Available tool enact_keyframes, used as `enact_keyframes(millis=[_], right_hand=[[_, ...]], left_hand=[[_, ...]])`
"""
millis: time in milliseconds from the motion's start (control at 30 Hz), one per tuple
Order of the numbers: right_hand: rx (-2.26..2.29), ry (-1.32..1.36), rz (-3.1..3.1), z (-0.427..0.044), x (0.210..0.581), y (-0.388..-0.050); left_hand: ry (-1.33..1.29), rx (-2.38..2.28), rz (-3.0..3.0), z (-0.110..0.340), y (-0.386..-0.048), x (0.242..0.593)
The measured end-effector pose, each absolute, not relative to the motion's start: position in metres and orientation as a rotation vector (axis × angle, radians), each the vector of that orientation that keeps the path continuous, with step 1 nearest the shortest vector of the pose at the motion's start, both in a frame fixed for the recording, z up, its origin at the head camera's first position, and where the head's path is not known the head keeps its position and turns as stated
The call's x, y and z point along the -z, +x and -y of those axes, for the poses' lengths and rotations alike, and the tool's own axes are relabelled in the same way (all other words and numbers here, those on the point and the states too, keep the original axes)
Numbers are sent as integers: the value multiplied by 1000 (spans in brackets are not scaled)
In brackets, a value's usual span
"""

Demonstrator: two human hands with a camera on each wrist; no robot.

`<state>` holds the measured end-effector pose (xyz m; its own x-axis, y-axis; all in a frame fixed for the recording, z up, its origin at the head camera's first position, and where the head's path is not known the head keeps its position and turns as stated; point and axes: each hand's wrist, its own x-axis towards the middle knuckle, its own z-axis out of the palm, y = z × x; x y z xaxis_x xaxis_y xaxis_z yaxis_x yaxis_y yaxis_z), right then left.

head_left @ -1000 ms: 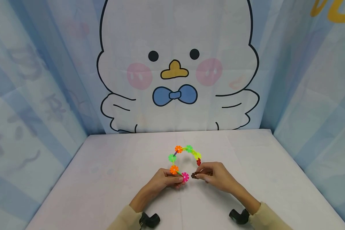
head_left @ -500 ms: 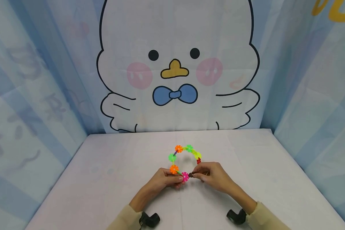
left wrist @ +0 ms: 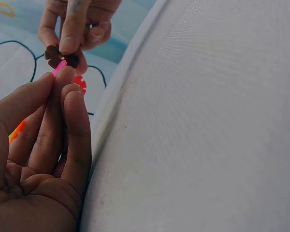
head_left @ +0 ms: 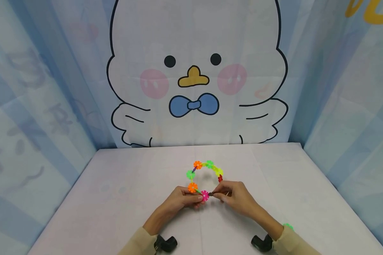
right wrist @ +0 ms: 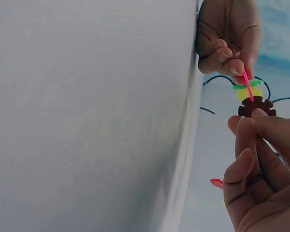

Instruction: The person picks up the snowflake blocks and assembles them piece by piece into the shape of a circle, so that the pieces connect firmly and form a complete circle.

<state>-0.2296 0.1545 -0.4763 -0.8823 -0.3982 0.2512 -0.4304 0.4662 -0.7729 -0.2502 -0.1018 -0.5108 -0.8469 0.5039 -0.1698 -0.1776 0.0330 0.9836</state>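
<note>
A ring-shaped chain of coloured plastic snowflake discs stands above the table in the head view, with orange (head_left: 193, 187), green (head_left: 190, 174), yellow (head_left: 219, 172) and red discs (head_left: 220, 178) among them. My left hand (head_left: 183, 199) pinches the pink snowflake disc (head_left: 205, 195) at the chain's near end between thumb and fingers. Opposite it, my right hand (head_left: 239, 198) pinches a brown snowflake disc (right wrist: 256, 107) by its edge. In the right wrist view the pink disc's edge meets a notch of the brown one. How deep it sits cannot be told. Fingers partly cover both discs.
Below the hands lies the white table (head_left: 140, 170). Beside the right sleeve a green disc (head_left: 288, 226) shows partly. Black wrist devices (head_left: 166, 244) are at both cuffs. A curtain with a cartoon bird (head_left: 194, 76) hangs behind.
My right hand has moved left, bringing the brown disc from a gap apart up against the pink disc. The left hand has barely moved. A green disc now shows beside the right sleeve.
</note>
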Motion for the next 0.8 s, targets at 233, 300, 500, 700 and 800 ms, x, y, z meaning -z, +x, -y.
enact_keyframes(millis=[233,300,500,700,800], right_hand=[[-1386,762,2634,-152,477,-228],[-1388,772,2627,-151,477,-229],[-1387,816,2603,-150,479,-230],[-1381,896,2574,-150,479,-231],[-1381,907,2571,-150,479,-231]], left_hand=[[325,-1884,-1816,102,-250,511],[326,-1886,-1815,103,-249,511],[323,-1889,-1818,104,-250,510],[331,-1898,-1820,105,-250,511],[327,-1899,-1821,105,-249,511]])
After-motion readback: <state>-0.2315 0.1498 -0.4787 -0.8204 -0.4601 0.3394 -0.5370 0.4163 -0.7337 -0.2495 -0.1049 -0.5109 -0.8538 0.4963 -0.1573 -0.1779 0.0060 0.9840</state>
